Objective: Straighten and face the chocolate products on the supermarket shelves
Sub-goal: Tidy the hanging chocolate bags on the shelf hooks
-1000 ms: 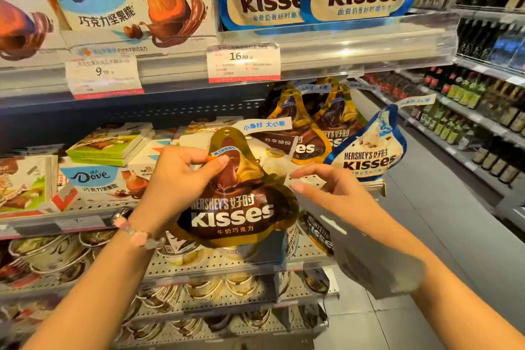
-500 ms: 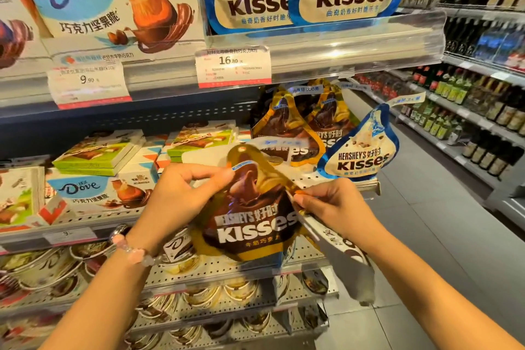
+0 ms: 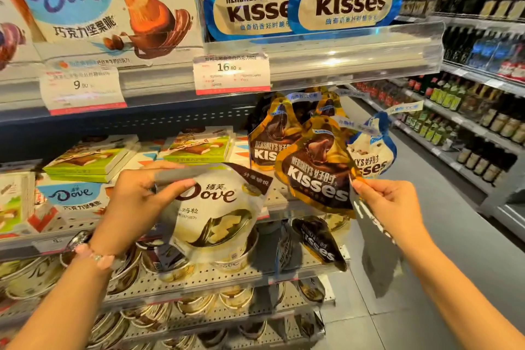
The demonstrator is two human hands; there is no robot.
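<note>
Left hand [image 3: 133, 202] grips white Dove pouch [image 3: 218, 213] top edge; right hand [image 3: 389, 204] pinches gold Hershey's Kisses bag [image 3: 315, 176] right edge.

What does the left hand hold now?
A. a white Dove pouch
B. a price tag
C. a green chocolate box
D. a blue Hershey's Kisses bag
A: the left hand grips the top edge of the white Dove pouch, in front of the shelf.

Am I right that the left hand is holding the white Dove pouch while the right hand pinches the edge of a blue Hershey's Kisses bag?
Not quite: in the head view the right hand pinches the gold-and-brown Hershey's Kisses bag, not a blue one. The left hand does hold the white Dove pouch.
</note>
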